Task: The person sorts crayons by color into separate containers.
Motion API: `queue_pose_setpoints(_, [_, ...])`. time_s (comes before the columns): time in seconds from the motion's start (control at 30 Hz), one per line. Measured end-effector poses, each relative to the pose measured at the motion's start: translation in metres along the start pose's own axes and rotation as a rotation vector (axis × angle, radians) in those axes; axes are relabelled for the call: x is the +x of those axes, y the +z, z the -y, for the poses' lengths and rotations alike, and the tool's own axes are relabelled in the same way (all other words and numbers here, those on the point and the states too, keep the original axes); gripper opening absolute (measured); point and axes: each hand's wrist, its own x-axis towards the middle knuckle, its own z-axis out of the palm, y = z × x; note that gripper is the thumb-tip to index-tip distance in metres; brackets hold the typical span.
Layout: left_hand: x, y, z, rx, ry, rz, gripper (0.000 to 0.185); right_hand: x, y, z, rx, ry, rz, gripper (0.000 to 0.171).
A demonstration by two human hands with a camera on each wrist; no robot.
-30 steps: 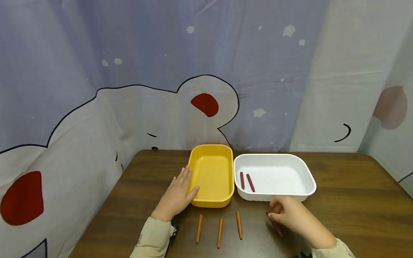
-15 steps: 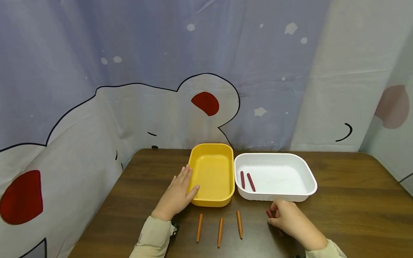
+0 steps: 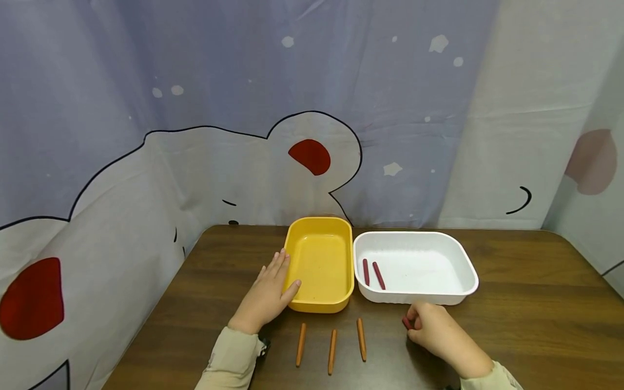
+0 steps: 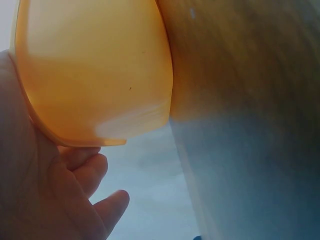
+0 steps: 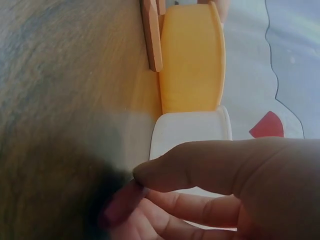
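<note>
My right hand (image 3: 441, 333) pinches a dark red crayon (image 3: 407, 323) between thumb and fingers, just in front of the white tray (image 3: 419, 298). In the right wrist view that crayon (image 5: 120, 207) points down toward the tabletop, partly covered by the fingers. Two more dark red crayons (image 3: 366, 272) lie inside the white tray at its left end. My left hand (image 3: 265, 298) rests against the left side of the yellow tray (image 3: 319, 307), fingers extended along the rim. Three orange-brown crayons (image 3: 332, 352) lie apart on the table in front of the yellow tray.
The two trays stand side by side near the back of the brown wooden table (image 3: 526, 303). Behind the table hangs a printed curtain (image 3: 404, 108), which also runs along both sides.
My right hand has closed on the dark red crayon and now holds it, with its lower end no longer showing beneath the hand. The left hand and the trays stay put.
</note>
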Motion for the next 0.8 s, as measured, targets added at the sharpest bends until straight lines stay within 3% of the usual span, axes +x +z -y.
queue_pose_setpoints(0.37, [-0.002,0.0,0.001,0.005,0.004,0.0,0.074,-0.001,-0.001,0.002,0.077,-0.083,0.001,0.023])
queue_pose_setpoints(0.63, [-0.001,0.0,0.001,0.006,0.003,0.0,0.074,0.0,-0.006,0.001,0.294,-0.154,0.048,0.014])
queue_pose_setpoints(0.8, [0.0,0.0,0.001,0.008,0.006,-0.002,0.074,0.0,-0.012,0.004,0.457,-0.116,0.101,0.019])
